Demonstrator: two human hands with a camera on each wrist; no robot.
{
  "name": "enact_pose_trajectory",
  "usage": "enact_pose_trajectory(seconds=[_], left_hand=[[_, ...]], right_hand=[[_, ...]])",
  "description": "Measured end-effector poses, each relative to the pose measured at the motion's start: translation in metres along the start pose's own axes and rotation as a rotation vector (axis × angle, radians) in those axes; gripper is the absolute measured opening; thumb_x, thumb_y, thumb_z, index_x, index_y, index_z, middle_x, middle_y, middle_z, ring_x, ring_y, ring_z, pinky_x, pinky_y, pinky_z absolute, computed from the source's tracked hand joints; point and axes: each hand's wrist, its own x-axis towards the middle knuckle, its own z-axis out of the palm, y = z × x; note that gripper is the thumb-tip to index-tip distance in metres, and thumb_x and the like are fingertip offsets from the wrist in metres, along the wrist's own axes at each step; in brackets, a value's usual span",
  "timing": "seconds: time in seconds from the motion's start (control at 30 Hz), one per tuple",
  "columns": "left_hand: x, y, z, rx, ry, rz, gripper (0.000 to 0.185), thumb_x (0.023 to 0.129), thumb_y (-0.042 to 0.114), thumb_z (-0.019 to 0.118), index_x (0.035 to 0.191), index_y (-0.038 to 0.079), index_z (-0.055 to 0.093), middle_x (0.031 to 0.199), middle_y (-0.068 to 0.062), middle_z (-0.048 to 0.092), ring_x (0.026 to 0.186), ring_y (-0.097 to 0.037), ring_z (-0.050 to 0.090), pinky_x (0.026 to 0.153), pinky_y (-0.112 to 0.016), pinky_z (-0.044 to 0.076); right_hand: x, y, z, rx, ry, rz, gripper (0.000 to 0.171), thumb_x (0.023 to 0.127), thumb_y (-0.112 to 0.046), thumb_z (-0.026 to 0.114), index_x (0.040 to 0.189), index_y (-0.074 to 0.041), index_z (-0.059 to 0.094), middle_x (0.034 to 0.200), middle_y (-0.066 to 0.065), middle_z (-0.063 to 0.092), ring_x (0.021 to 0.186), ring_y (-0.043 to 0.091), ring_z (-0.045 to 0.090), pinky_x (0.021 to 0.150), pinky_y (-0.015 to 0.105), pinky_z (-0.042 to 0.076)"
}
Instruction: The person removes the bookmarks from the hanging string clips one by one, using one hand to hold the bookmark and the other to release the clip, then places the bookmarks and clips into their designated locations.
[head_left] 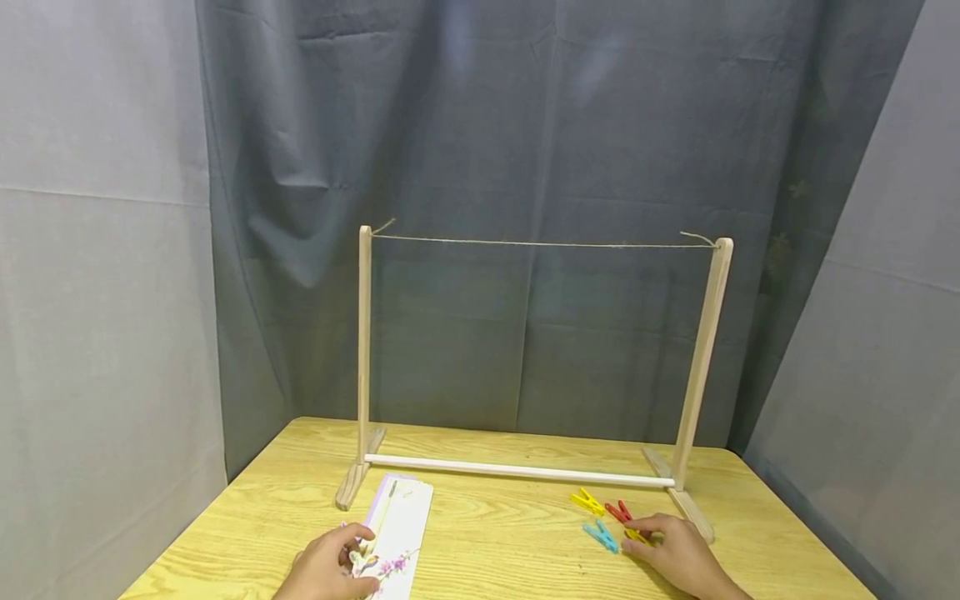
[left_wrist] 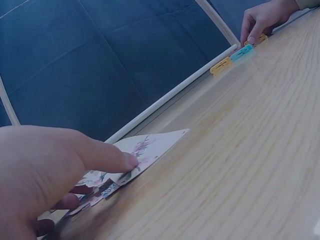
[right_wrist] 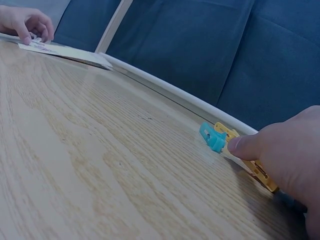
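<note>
Fingers of our left hand press flat on the floral cards near the table's front edge; no writing on them is legible. Our right hand pinches a yellow clothespin beside the blue clothespin and red clothespin, just before the wooden frame.

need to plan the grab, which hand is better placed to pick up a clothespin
Right. The right hand already rests its fingertips on a yellow clothespin beside the blue clothespin, while the left hand is across the table on the cards.
</note>
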Motion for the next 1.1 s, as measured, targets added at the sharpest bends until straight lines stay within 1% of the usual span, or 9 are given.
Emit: enact_pose_trajectory(seconds=[0.37, 0.57, 0.73, 1.1], left_hand=[[0.0007, 0.0013, 0.0005, 0.012, 0.008, -0.022, 0.051, 0.077, 0.025, 0.091, 0.119, 0.006, 0.068, 0.103, -0.003, 0.061, 0.086, -0.020, 0.056, 0.068, -0.043, 0.052], [0.0006, 0.0013, -0.0002, 0.015, 0.000, -0.028, 0.051, 0.078, 0.027, 0.091, 0.118, 0.007, 0.068, 0.102, -0.003, 0.061, 0.086, -0.020, 0.056, 0.068, -0.045, 0.051], [0.0002, 0.0017, -0.0005, 0.008, -0.007, -0.043, 0.050, 0.078, 0.027, 0.091, 0.118, 0.007, 0.068, 0.102, -0.002, 0.061, 0.086, -0.020, 0.056, 0.069, -0.046, 0.050], [0.0002, 0.0000, -0.0009, 0.023, -0.012, -0.015, 0.049, 0.078, 0.029, 0.090, 0.116, 0.007, 0.068, 0.100, -0.002, 0.061, 0.086, -0.021, 0.057, 0.068, -0.047, 0.052]], right_hand=[[0.0009, -0.0019, 0.0000, -0.016, 0.010, 0.003, 0.035, 0.082, -0.037, 0.087, 0.107, -0.013, 0.082, 0.096, -0.010, 0.071, 0.088, 0.015, 0.065, 0.083, 0.052, 0.055], [0.0001, -0.0023, 0.0006, -0.023, 0.007, 0.021, 0.035, 0.082, -0.038, 0.087, 0.107, -0.014, 0.082, 0.098, -0.009, 0.072, 0.089, 0.016, 0.066, 0.084, 0.051, 0.055], [0.0003, -0.0019, 0.0008, -0.036, 0.006, 0.011, 0.036, 0.083, -0.039, 0.086, 0.107, -0.014, 0.082, 0.095, -0.011, 0.071, 0.088, 0.014, 0.065, 0.083, 0.051, 0.055], [-0.0006, -0.0032, 0.0000, -0.039, 0.006, 0.006, 0.037, 0.082, -0.039, 0.087, 0.107, -0.013, 0.082, 0.092, -0.012, 0.069, 0.087, 0.013, 0.063, 0.083, 0.051, 0.055]])
